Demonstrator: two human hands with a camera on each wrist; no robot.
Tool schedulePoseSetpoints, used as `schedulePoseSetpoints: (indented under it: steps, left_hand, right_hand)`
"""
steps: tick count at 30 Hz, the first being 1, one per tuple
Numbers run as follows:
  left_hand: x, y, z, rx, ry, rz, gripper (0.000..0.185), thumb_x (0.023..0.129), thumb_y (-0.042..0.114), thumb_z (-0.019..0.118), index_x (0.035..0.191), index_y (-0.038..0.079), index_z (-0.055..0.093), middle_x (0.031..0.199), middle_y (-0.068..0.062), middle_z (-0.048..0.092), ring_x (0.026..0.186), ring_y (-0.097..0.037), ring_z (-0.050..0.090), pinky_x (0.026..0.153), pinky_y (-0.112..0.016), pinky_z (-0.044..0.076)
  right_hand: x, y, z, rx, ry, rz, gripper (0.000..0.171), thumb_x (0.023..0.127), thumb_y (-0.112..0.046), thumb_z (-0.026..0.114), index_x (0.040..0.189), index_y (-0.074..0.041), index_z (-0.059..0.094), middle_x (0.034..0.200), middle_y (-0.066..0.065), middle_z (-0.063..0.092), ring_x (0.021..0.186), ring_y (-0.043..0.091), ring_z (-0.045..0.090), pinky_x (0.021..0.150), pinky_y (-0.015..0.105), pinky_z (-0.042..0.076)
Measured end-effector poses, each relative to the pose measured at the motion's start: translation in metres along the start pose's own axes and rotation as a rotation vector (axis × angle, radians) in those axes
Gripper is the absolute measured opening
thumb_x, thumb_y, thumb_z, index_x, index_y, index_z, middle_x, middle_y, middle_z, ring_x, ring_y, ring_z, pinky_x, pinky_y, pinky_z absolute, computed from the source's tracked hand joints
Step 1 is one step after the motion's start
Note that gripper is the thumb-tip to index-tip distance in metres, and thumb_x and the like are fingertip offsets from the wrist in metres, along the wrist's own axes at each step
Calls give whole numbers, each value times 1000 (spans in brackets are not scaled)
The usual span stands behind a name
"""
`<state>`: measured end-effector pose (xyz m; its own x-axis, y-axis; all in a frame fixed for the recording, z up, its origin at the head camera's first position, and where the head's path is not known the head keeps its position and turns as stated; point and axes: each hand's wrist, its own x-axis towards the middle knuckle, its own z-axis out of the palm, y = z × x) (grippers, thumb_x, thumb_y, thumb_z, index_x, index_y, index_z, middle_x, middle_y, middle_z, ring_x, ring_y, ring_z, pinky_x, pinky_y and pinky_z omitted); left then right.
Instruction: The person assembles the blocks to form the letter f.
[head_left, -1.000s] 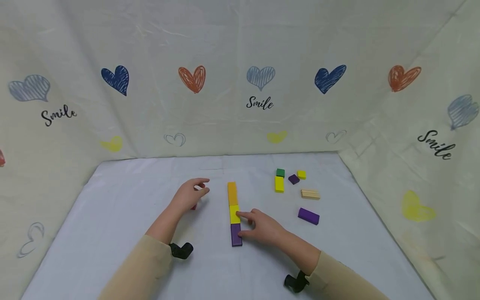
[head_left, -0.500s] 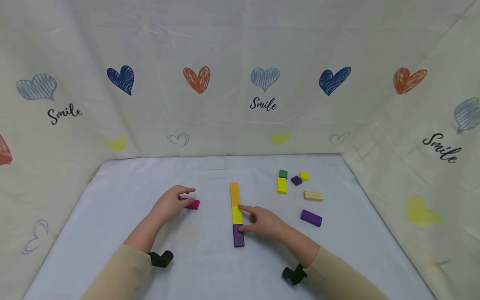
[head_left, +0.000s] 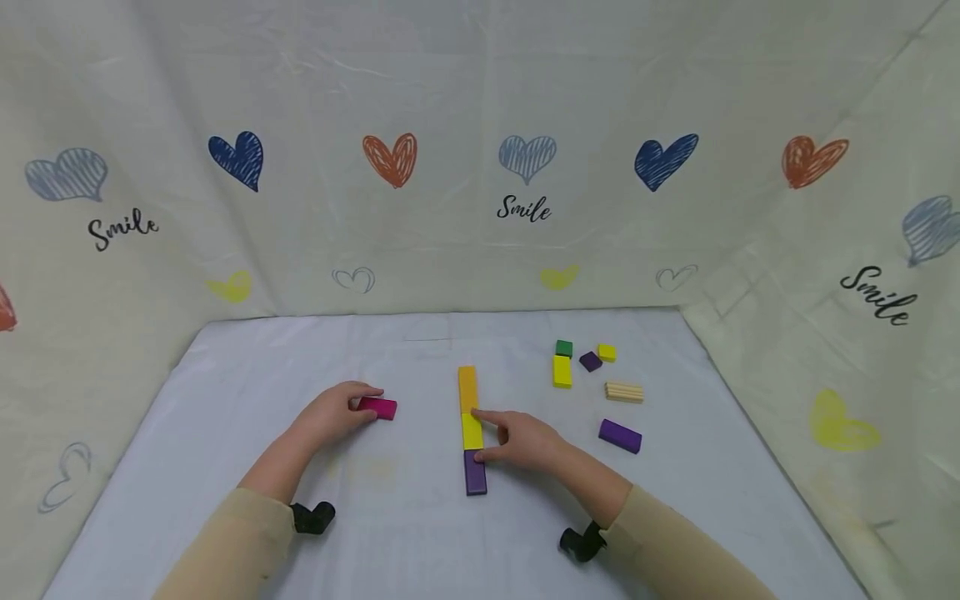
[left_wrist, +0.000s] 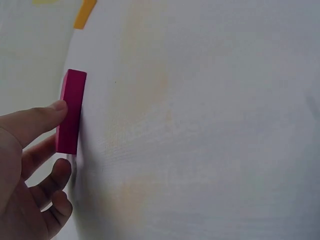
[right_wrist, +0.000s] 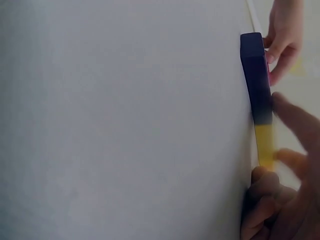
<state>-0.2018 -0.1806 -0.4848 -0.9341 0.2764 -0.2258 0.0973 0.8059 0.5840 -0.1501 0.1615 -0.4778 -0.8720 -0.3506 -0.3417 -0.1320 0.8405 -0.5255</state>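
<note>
Left hand [head_left: 333, 414]: pinches magenta block [head_left: 381, 407] | right hand [head_left: 527, 440]: part-spread, touching yellow block [head_left: 472, 433], purple block [head_left: 476, 477]

One pink block [head_left: 381, 408], oblong, flat-faced, pinched by the person's left hand [head_left: 333, 415], lying crosswise to the row at its left. Three blocks end to end in a straight row: orange block [head_left: 468, 388] farthest from the person, yellow block [head_left: 472, 435] between, dark purple block [head_left: 476, 479] nearest, the last two touched by the right hand [head_left: 527, 442].
</note>
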Motion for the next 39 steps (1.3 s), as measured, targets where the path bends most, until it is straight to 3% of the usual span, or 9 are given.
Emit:
schedulePoseSetpoints:
  steps: [9,16,25,32,39]
  left_hand:
    - [2,-2,-1,11,-29,15,43,92,22,72,134,23,64,135,-8,55,105,-24,52,86,-42,49]
    - [3,1,-2,36,-60,53,44,91,21,73,134,19,64,132,-9,56,115,-29,52,95,-48,47]
    - [14,0,4,-3,-8,82,42,90,26,74,131,22,66,129,-3,58,111,-24,53,93,-46,46]
    - [35,17,15,-37,34,105,41,91,23,73,131,21,66,127,-5,59,111,-25,54,95,-46,46]
    - [55,43,25,-62,37,62,42,91,24,73,132,25,66,127,-5,59,110,-24,53,97,-44,47]
  right_hand:
    - [-3,-2,-1,3,-12,19,73,83,-51,76,148,-38,46,78,0,54,72,16,48,61,30,36]
    - [-2,1,1,13,-13,24,73,83,-53,75,148,-39,46,80,0,54,73,16,48,61,30,38]
    - [-3,-2,0,23,-14,41,73,82,-51,76,148,-39,46,81,0,55,73,16,49,61,30,38]
    - [-1,0,1,18,-13,49,73,82,-53,76,147,-40,46,80,0,55,73,16,49,61,30,38]
    - [1,0,2,8,-18,67,73,81,-53,76,147,-41,46,81,0,55,74,16,50,61,30,40]
